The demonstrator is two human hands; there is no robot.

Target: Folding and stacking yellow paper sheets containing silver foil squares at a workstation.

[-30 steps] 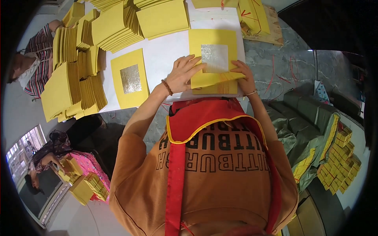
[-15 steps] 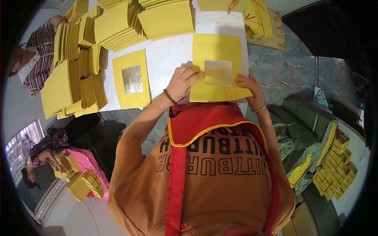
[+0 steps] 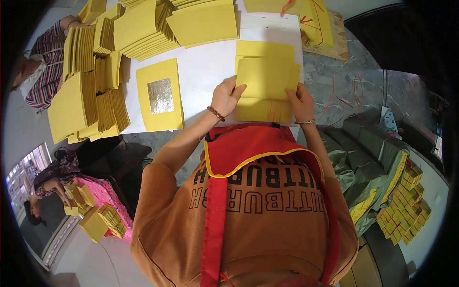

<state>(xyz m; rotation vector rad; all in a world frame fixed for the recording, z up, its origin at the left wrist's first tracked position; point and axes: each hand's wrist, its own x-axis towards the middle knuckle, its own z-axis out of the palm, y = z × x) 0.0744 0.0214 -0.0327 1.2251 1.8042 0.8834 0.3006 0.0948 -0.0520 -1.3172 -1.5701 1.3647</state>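
The table (image 3: pixel 203 67) has a white top, bare and flat through its middle. Yellow stacks (image 3: pixel 74 107) crowd its left end, some fanned so their layered sides show, and others continue along the far side, where one broad stack (image 3: pixel 203 23) ends short of the right edge. A yellow piece (image 3: pixel 158 119) with a silver square (image 3: pixel 161 95) lies alone at the near edge, right of those stacks. Toward the near right corner lies yellow paper (image 3: pixel 263 111), its middle covered and faint reddish streaks on its near part. At the far right, another yellow piece (image 3: pixel 267 5) lies with a red strip (image 3: pixel 287 6).
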